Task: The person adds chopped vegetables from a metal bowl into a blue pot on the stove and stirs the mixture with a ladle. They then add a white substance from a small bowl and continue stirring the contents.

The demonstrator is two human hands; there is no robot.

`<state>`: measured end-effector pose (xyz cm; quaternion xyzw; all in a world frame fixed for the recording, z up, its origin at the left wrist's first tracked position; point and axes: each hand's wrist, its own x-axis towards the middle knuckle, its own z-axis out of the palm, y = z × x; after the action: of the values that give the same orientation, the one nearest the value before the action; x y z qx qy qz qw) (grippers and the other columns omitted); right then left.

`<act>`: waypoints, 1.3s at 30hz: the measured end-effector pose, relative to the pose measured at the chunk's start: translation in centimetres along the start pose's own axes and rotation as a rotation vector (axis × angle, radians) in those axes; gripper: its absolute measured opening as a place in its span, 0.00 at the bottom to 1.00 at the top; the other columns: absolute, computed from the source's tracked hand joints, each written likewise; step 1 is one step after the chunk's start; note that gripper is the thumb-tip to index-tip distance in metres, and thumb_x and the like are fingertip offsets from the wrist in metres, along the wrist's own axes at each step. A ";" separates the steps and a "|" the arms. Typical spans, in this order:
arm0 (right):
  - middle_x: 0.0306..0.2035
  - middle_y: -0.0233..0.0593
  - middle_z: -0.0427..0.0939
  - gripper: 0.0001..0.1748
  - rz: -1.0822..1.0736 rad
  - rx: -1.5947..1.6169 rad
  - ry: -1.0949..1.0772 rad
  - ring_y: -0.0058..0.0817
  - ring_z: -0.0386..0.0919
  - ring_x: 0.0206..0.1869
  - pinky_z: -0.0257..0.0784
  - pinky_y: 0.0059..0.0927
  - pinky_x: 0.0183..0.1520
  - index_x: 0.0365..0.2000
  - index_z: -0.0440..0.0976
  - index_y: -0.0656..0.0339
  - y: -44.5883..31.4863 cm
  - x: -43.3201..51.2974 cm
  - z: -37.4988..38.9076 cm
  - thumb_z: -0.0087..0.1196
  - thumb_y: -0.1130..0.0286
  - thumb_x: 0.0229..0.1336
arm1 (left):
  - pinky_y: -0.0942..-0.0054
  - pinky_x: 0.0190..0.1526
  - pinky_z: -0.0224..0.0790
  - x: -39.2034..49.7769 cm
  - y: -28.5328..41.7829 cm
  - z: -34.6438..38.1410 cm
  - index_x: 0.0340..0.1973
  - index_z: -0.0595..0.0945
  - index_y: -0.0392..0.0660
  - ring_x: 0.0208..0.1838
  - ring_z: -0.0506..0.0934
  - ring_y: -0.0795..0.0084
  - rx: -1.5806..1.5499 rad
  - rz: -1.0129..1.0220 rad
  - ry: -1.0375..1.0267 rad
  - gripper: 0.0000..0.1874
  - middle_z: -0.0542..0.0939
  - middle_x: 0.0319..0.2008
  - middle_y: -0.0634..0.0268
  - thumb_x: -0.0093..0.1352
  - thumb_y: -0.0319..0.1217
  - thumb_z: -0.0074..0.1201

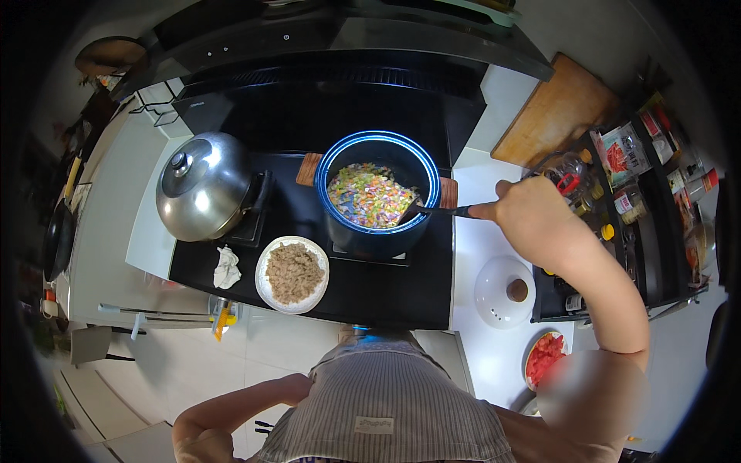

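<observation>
My right hand [521, 208] grips the black handle of a spatula [443, 211], whose blade rests among chopped mixed vegetables [370, 194]. These lie in a deep dark pot [379, 237] with a blue rim and wooden side handles, standing on the right burner. My left hand [298, 389] is at my waist beside the striped apron [376, 399]; its fingers are mostly hidden. A plate [263, 301] of cooked minced meat [294, 273] sits at the cooktop's front edge. Left of it lies a crumpled white cloth or tissue [226, 268].
A domed steel lid [202, 197] covers a pan on the left burner. On the right counter are a white lid [498, 295] with a wooden knob and a plate of red chopped food [544, 359]. Beyond stand a rack of bottles [631, 202] and a wooden cutting board [556, 116].
</observation>
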<state>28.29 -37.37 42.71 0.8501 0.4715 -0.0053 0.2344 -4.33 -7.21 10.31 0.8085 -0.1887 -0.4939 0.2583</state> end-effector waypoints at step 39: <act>0.29 0.45 0.75 0.24 0.308 0.374 0.304 0.40 0.79 0.33 0.74 0.37 0.37 0.48 0.79 0.42 -4.1 3.6 8.3 0.49 0.80 0.55 | 0.53 0.42 0.71 3.0 -2.8 3.2 0.41 0.79 0.41 0.41 0.79 0.46 0.026 0.110 0.026 0.19 0.81 0.36 0.46 0.59 0.39 0.57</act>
<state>28.77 -36.05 32.88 0.9313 0.3573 0.0713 -0.0017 -5.71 -7.43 5.33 0.8065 -0.2359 -0.4659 0.2771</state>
